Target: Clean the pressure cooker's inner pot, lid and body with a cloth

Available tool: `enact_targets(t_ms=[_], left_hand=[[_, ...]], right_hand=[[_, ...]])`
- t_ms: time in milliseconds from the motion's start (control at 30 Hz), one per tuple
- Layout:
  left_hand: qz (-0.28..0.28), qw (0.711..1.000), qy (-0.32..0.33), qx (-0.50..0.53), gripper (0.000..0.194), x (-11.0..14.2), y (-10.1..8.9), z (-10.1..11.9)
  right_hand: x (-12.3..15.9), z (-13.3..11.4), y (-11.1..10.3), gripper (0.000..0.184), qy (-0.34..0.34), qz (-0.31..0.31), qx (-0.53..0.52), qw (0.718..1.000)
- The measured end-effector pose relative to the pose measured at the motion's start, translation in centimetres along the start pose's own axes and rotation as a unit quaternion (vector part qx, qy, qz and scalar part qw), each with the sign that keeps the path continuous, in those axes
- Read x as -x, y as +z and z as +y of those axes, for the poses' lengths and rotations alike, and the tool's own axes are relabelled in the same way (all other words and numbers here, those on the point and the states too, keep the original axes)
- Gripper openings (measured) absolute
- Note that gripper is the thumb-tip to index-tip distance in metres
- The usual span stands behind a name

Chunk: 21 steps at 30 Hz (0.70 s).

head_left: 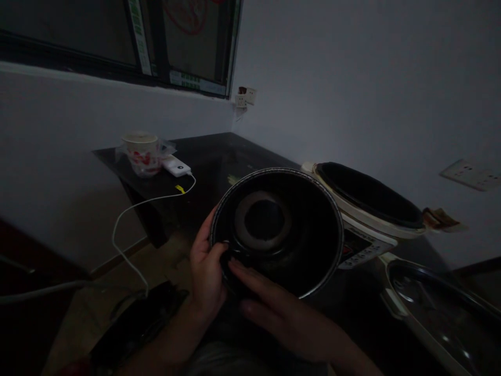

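Note:
A black rice cooker inner pot (pixel 313 235) is tilted towards me, so its dark inside and a pale ring round its bottom show. My left hand (pixel 207 266) grips the pot's left edge, thumb over the rim and fingers behind the outer wall. Across the near rim lies my right hand (pixel 274 303), its fingers stretched out and the tips at the inner wall. Shadow hides whether anything thin is under those fingers. Right behind the pot stands a white rice cooker (pixel 366 219) with a dark opening and a button panel.
A cooker lid (pixel 434 308) with a pale rim lies at the lower right. On the dark table (pixel 207 151) are a bagged paper cup (pixel 143 156) and a white power bank (pixel 177 166) trailing a cable (pixel 117 224). Wall sockets (pixel 465 175) are at right; a black bag-like object (pixel 136 324) sits below.

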<state>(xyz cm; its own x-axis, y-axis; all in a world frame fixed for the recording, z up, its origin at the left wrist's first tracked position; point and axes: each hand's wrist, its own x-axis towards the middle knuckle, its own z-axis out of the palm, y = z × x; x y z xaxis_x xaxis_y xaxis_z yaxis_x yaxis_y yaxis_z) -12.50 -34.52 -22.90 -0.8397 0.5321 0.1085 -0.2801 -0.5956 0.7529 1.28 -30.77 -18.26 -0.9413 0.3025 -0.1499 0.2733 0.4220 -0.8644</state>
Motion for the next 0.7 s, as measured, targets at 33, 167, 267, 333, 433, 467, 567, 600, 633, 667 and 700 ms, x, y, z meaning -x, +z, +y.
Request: enact_targets(t_ms=[33, 167, 267, 333, 433, 467, 567, 600, 633, 667, 700], left_hand=[[-0.002, 1.000, 0.004, -0.003, 0.056, 0.0, 0.0, 0.0], [-0.011, 1.000, 0.009, -0.014, 0.044, 0.3, 0.1, 0.1], [-0.005, 1.000, 0.003, -0.023, 0.039, 0.3, -0.2, 0.0], [0.004, 1.000, -0.002, -0.025, 0.040, 0.2, -0.6, -0.1], [0.010, 1.000, -0.004, -0.024, 0.042, -0.1, -0.9, -0.3], [0.010, 1.000, -0.004, -0.026, 0.042, -0.1, -0.9, -0.3], [0.005, 0.999, 0.005, -0.040, 0.036, 0.0, -0.8, -0.4], [0.001, 0.999, 0.011, -0.046, 0.033, 0.2, -0.8, -0.5], [-0.004, 0.999, 0.017, -0.051, 0.032, 0.3, -0.7, -0.5], [-0.009, 0.998, 0.024, -0.056, 0.032, 0.3, -0.6, -0.4], [-0.012, 0.998, 0.032, -0.061, 0.032, 0.4, -0.6, -0.4]], right_hand=[[-0.6, 0.2, 0.4, 0.049, 0.007, 0.039, -0.055, 0.998], [-4.7, 1.6, 2.7, 0.045, 0.036, 0.218, -0.210, 0.953], [-8.0, 2.2, 3.9, 0.051, 0.033, 0.275, -0.249, 0.928], [-9.4, 2.1, 4.2, 0.055, 0.038, 0.290, -0.255, 0.922], [-10.2, 1.3, 4.1, 0.062, 0.050, 0.288, -0.261, 0.920], [-10.2, 1.0, 4.0, 0.064, 0.049, 0.283, -0.263, 0.921], [-10.1, 0.0, 3.6, 0.068, 0.029, 0.280, -0.277, 0.919], [-10.0, -0.2, 3.6, 0.068, 0.019, 0.287, -0.277, 0.917], [-9.8, -0.2, 3.7, 0.068, 0.009, 0.294, -0.270, 0.917], [-9.4, -0.2, 3.8, 0.067, -0.001, 0.296, -0.254, 0.921], [-9.0, 0.0, 4.0, 0.066, -0.011, 0.290, -0.230, 0.929]])
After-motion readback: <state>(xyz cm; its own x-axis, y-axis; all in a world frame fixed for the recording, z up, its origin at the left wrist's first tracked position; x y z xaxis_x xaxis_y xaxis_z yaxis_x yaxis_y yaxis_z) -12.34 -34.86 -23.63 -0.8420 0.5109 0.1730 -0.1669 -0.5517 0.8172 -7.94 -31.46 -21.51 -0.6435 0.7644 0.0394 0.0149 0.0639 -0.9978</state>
